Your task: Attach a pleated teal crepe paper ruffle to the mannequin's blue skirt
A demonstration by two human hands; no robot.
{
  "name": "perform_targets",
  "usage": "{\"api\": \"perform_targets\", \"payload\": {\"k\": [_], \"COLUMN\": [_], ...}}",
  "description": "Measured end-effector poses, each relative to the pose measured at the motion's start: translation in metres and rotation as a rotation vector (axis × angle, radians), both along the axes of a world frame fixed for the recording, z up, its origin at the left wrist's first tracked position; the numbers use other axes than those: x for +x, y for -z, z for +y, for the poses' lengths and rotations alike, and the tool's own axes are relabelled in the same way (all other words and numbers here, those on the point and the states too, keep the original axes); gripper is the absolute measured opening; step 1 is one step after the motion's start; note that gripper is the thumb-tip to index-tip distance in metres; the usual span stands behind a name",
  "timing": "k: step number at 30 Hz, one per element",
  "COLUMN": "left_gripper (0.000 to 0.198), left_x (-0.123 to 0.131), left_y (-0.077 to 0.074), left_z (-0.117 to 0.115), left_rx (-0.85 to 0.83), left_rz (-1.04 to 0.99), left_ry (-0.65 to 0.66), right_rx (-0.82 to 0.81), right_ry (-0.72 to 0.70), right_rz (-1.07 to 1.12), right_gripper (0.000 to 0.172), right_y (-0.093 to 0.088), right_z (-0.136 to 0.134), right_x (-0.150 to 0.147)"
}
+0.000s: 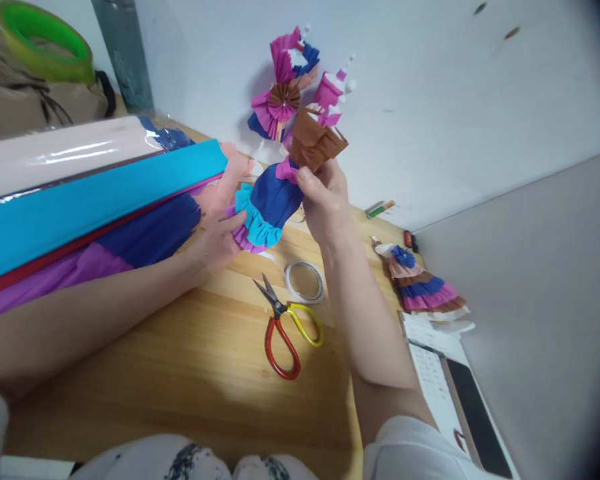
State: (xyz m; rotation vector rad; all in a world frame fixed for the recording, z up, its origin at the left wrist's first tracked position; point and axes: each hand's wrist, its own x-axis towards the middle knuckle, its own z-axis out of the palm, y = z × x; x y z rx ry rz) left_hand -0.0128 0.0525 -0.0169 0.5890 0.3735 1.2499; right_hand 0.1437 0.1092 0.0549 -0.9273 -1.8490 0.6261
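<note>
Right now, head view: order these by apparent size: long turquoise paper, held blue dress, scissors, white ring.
Largest to smallest:
1. Long turquoise paper
2. Held blue dress and scissors: outlines too alike to rank
3. White ring

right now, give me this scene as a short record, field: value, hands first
left hand: at the ruffled hem of the blue paper dress
right hand: grips that dress beside its pink bow
scissors: on table, blades open
white tape roll: flat, beside scissors
far right: striped paper dress

tan bag [75, 101] near a bluish cylinder [125, 57]
</note>
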Motion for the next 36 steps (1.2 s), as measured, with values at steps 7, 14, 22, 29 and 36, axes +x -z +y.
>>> {"api": "perform_targets", "payload": {"k": [7, 14, 22, 29, 36], "left_gripper": [0.028, 0.033, 0.048, 0.032, 0.028], "left_x": [0.002, -0.004, -0.003, 0.003, 0.002], "left_y": [0.015, 0.010, 0.013, 0.012, 0.011], "left_z": [-0.006, 0.002, 0.004, 0.006, 0.005], "left_rx": [0.018, -0.017, -0.011, 0.027, 0.016], "left_rz": [0.038, 0.088, -0.011, 0.010, -0.021], "left_ry": [0.002, -0.019, 0.154, 0.072, 0.096], "right_rx": [0.015, 0.187, 0.198, 0.229, 0.444], "right_ry": [0.068, 0.165, 0.196, 0.210, 0.429], "right_rz": [0.076, 0.073, 0.067, 0.085, 0.107], "right_gripper": [0.036, 0.038, 0.046, 0.046, 0.010], "right_y": [0.006, 0.011, 0.022, 0.025, 0.030], "right_z": [0.013, 0.021, 0.023, 0.010, -0.058], "right_x": [-0.008, -0.001, 0.001, 0.001, 0.005]}}
